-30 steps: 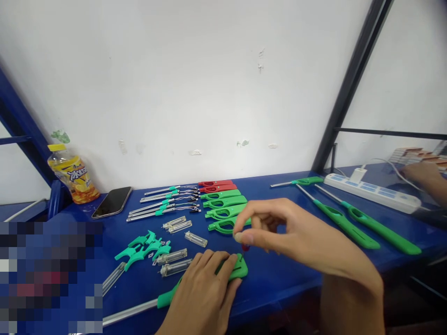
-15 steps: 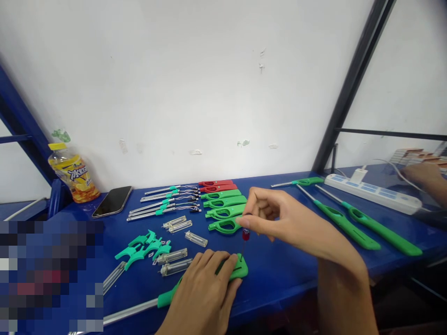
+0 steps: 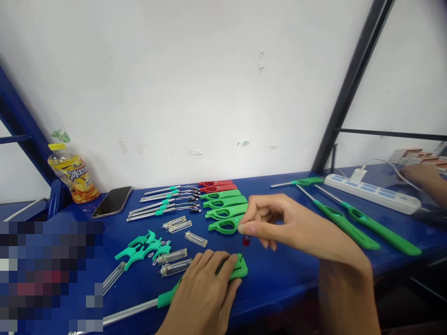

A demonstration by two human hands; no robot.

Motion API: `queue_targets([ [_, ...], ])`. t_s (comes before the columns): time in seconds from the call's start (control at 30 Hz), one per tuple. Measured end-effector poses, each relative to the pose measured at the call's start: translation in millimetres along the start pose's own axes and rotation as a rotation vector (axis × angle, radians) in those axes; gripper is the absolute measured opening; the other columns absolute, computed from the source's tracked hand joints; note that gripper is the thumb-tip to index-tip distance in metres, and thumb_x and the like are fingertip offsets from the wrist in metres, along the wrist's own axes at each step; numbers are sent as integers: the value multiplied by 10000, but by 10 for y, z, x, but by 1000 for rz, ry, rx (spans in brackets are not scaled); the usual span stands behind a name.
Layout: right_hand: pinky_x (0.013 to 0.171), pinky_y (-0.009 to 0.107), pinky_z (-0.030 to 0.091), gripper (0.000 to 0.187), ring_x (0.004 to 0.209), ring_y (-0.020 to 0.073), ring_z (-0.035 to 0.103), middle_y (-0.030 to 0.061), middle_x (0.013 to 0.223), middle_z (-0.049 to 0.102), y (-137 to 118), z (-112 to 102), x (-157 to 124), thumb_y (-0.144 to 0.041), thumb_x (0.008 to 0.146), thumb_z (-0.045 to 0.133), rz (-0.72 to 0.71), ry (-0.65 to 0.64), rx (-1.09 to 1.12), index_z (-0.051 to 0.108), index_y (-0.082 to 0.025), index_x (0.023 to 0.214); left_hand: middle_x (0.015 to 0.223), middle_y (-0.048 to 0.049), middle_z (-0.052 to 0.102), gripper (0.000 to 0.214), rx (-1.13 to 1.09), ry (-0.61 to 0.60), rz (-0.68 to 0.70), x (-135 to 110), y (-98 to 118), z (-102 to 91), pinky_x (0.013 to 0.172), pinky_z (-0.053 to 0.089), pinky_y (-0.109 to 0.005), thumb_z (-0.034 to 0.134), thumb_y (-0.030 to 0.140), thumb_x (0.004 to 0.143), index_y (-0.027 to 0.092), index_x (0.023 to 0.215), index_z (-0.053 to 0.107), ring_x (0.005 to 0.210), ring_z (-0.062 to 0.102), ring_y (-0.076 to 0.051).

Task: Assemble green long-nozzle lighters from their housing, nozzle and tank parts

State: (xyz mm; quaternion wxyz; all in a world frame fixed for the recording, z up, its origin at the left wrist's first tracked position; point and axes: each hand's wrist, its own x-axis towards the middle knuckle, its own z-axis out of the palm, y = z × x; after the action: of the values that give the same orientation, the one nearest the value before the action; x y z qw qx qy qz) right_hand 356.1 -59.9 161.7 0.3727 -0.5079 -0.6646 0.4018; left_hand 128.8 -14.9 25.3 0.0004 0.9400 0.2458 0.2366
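My left hand (image 3: 204, 291) is wrapped over a green long-necked lighter (image 3: 240, 270) and presses it to the table; its metal tube points to the lower left. Most of the handle is hidden under the fingers. My right hand (image 3: 270, 218) pinches a small screwdriver (image 3: 246, 241) with a red part showing. The thin shaft comes down upright to the end of the lighter's handle; whether it sits in a screw I cannot tell. Left of my left hand lie clear fuel tanks (image 3: 176, 267) and teal triggers (image 3: 143, 246). Green handle shells (image 3: 223, 225) lie behind my hands.
Metal tubes with wires (image 3: 153, 214) and red shells (image 3: 218, 188) lie at the back. Finished-looking green lighters (image 3: 384, 228) and a white power strip (image 3: 373, 193) are on the right. A phone (image 3: 112, 202) and a drink bottle (image 3: 75, 174) stand left. Another person's hand (image 3: 421, 177) is far right.
My right hand has moved slightly down and turned a little, with the screwdriver still in its pinch. My left hand and the lighter have stayed put.
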Motion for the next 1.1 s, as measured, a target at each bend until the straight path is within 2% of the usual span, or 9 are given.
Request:
queue_targets([
  [0.17,554,185,499,185,524,90,577,-83,555,605,-32,6,3,-399,960,825,-20,-48,37,780,-220,982,1296,-49,759,351,-2,-3,-7,7,8,4,1024,628,-580,594,227,1078,263,1428,598,1154,746,-311],
  [0.33,587,187,512,285,649,112,699,-10,704,733,-17,-6,14,-431,1075,657,-71,-115,72,820,-197,1064,1290,-53,756,354,-7,-23,-8,3,11,1,1022,626,-585,588,220,1080,250,1433,591,1143,743,-312],
  [0.47,587,189,502,212,610,104,650,-38,671,705,-3,7,23,-411,974,804,-10,-39,63,763,-204,956,1297,-45,756,351,-1,-12,-6,-8,7,6,1035,623,-592,584,237,1087,260,1437,588,1160,743,-309],
  [0.6,560,180,463,264,616,91,579,-53,732,687,5,18,22,-400,898,882,6,16,19,686,-223,889,1291,-51,765,352,17,7,6,-17,3,20,1020,633,-585,606,243,1077,260,1429,597,1162,749,-320],
  [0.73,522,198,458,202,563,102,556,-62,657,619,6,-2,25,-428,941,835,-23,-19,-40,774,-240,987,1299,-47,763,345,16,5,12,-18,-4,10,1021,634,-579,593,232,1081,262,1425,594,1158,750,-313],
  [0.83,557,205,470,236,585,111,618,-34,635,661,0,-24,30,-444,984,784,-57,-55,-27,818,-211,968,1301,-47,764,355,26,10,19,-13,-4,3,1014,638,-573,600,238,1079,260,1433,590,1159,752,-315],
  [0.97,580,202,490,326,645,123,686,-8,687,713,-4,-34,26,-459,1087,627,-80,-88,36,815,-195,1054,1302,-52,767,362,36,19,25,-13,-4,18,1017,635,-566,603,239,1077,255,1439,592,1164,753,-321],
  [1.1,583,205,482,255,610,108,631,-32,694,695,0,-6,16,-447,966,808,-26,-46,37,762,-202,912,1300,-45,764,354,30,14,11,-21,-9,36,1023,629,-574,601,245,1080,264,1434,598,1158,752,-314],
])
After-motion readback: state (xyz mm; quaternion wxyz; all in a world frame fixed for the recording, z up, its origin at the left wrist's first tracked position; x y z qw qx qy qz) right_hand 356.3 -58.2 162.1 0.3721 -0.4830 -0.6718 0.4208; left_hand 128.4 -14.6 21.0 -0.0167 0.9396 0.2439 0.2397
